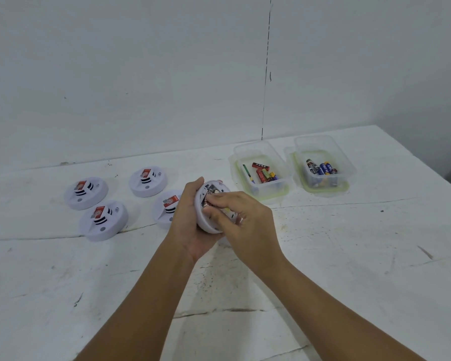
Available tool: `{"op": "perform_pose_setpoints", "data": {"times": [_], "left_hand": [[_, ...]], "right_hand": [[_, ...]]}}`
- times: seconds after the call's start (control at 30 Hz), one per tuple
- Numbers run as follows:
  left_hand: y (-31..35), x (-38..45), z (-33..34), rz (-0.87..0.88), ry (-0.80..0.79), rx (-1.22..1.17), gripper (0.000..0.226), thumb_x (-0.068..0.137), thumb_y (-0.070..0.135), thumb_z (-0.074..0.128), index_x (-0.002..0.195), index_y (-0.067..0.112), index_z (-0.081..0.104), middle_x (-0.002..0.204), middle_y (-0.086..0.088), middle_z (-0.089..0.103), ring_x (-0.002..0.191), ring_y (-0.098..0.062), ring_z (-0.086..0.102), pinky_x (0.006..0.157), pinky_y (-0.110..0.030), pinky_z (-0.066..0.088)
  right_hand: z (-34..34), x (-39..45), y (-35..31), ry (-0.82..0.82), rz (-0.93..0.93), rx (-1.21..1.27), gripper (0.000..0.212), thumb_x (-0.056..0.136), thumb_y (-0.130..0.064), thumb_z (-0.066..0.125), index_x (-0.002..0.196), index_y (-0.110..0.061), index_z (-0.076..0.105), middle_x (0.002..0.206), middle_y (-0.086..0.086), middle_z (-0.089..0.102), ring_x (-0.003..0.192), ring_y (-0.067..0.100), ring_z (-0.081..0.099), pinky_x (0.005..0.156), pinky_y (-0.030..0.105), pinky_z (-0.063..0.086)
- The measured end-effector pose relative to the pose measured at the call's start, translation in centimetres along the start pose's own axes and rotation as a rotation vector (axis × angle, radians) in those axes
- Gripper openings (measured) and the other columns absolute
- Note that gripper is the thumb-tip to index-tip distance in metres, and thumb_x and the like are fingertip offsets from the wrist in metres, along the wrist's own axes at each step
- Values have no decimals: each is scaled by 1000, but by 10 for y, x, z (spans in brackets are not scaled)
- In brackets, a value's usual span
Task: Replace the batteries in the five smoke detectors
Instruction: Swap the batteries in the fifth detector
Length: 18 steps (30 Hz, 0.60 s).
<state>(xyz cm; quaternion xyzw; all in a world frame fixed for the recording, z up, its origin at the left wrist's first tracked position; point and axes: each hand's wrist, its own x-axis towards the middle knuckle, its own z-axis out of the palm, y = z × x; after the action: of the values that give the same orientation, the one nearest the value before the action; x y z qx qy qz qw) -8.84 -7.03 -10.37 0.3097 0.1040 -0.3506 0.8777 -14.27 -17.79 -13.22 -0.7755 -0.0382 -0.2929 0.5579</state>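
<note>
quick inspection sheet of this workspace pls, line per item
surface: white table, scuffed and cracked
job's things: four smoke detectors lying on table at left; fifth detector held up, back open; two clear tubs holding loose batteries
clutter: nothing seen
hands: left hand grips fifth detector; right hand fingers at its battery bay
cables: nothing seen
surroundings: plain white wall with a dark vertical seam

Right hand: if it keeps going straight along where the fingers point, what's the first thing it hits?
The right hand points up-left, fingertips already at the battery bay of the held detector. It meets that first, then probably the left hand gripping behind it; depth is unclear.
</note>
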Motion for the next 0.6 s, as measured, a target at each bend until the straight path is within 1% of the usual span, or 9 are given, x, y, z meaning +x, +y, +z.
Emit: {"op": "perform_pose_setpoints", "data": {"times": [0.1, 0.23, 0.33, 0.43, 0.5, 0.6], "left_hand": [[1, 2, -2, 5, -11, 15, 36, 94, 49, 61, 107, 16, 68, 92, -1, 66, 89, -16, 66, 70, -31, 62], [2, 2, -3, 10, -23, 21, 36, 96, 49, 59, 106, 15, 70, 91, -2, 68, 85, -18, 69, 71, -31, 62], [2, 2, -4, 10, -21, 27, 37, 96, 48, 60, 106, 15, 70, 95, -3, 67, 92, -18, 67, 76, -31, 62], [2, 2, -5, 0, -9, 33, 37, 96, 48, 60, 101, 13, 71, 96, -4, 68, 96, -19, 67, 83, -33, 60], [4, 2, -6, -4, -5, 42, 37, 96, 48, 61, 101, 13, 71, 96, -4, 68, 97, -20, 67, 88, -32, 56], [7, 1, -8, 6, -6, 61, 37, 95, 50, 61, 103, 14, 70, 95, -4, 70, 91, -22, 71, 78, -34, 60]], "right_hand": [[4, -1, -1, 31, -3, -6, 20, 88, -17, 82, 108, -19, 81, 108, -11, 76, 107, 3, 69, 97, 23, 53], [5, 0, -2, 47, -22, -40, 19, 89, -17, 81, 108, -18, 81, 107, -8, 74, 105, 3, 69, 95, 20, 52], [7, -1, -3, 48, -17, -61, 16, 90, -18, 80, 107, -19, 81, 103, -9, 73, 102, 4, 68, 91, 20, 53], [9, 1, -4, 59, 70, 7, 14, 89, -18, 81, 103, -21, 81, 101, -11, 72, 101, 7, 68, 89, 22, 53], [9, 3, -5, 37, 121, 53, 15, 88, -18, 81, 102, -22, 82, 101, -12, 72, 102, 7, 68, 90, 21, 53], [7, 6, -7, -28, 108, 47, 18, 89, -19, 81, 107, -22, 82, 105, -12, 71, 105, 5, 68, 92, 18, 52]]}}
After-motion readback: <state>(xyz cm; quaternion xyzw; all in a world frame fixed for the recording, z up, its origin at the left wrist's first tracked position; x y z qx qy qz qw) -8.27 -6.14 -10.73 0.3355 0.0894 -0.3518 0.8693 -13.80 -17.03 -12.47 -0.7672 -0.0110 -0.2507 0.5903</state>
